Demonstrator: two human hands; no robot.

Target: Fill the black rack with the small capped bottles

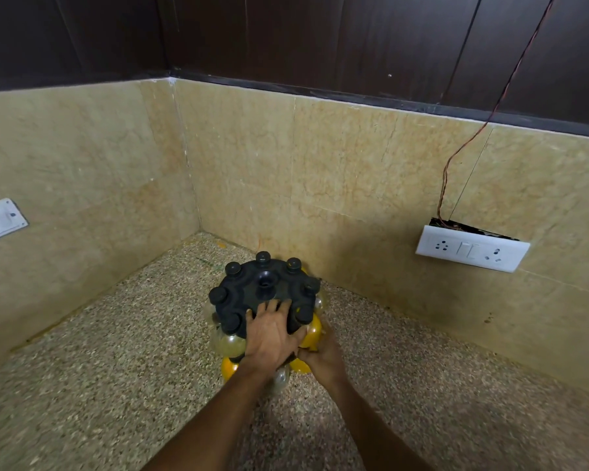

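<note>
The round black plastic rack (262, 294) stands on the speckled stone counter (116, 351) near the corner of the beige tiled wall (286, 164). Small capped bottles hang round its upper tier, black caps (232, 267) showing above the rim, and a second tier sits below; some bottles look clear (231, 345), others yellow-orange (312, 329).

The left hand (269, 334) lies flat on the near edge of the rack top, fingers (272, 307) spread and straight, pressing down and holding nothing. The right hand (322, 355) sits low at the rack's near right side, just below a yellow-orange bottle. Its fingers are tucked toward the lower tier (largely hidden by the left hand), so whether they pinch a bottle cannot be determined.

Assessment: the step in hand appears to be seating a bottle in a lower slot at the near side. To do it well, the left palm should bear straight down so the rack neither tips nor turns. The bottle's neck should meet its slot squarely and be pushed home, not forced at an angle. Neighbouring bottles sit close, and a careless knuckle could dislodge one.

A white switch-and-socket plate (471, 248) hangs loose on the right wall, well apart from the work.
</note>
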